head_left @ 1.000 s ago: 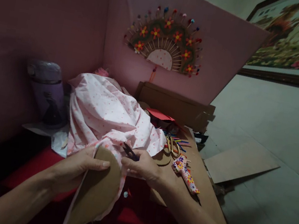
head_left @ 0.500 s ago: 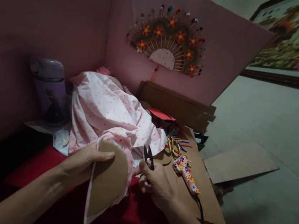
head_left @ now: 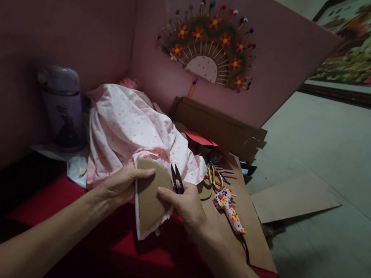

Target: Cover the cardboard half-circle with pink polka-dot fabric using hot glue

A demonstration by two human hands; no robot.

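Note:
Between the thumb and fingers of my left hand (head_left: pixel 127 182) is a curved cardboard piece (head_left: pixel 151 198), gripped near its upper left. Pink-and-white fabric shows along its edges, frayed at the top. My right hand (head_left: pixel 186 206) has black thread snips (head_left: pixel 177 180) in its grip, blades pointing up and apart. The right thumb presses on the cardboard's right side; the fingers behind are mostly hidden. A large dotted cloth (head_left: pixel 131 120) lies heaped just beyond the piece.
Gold-handled scissors (head_left: pixel 214 178) and a flower-patterned glue gun (head_left: pixel 231 212) with a cord lie right on a cardboard sheet (head_left: pixel 260 245). A purple bottle (head_left: pixel 63 112) stands left. A decorated fan (head_left: pixel 209 42) hangs on the pink board behind. Red cloth (head_left: pixel 52 204) covers the table.
My left hand has lifted and tilted the cardboard piece, bringing it up and right. My right hand has come left with the snips, and its thumb now rests on the piece.

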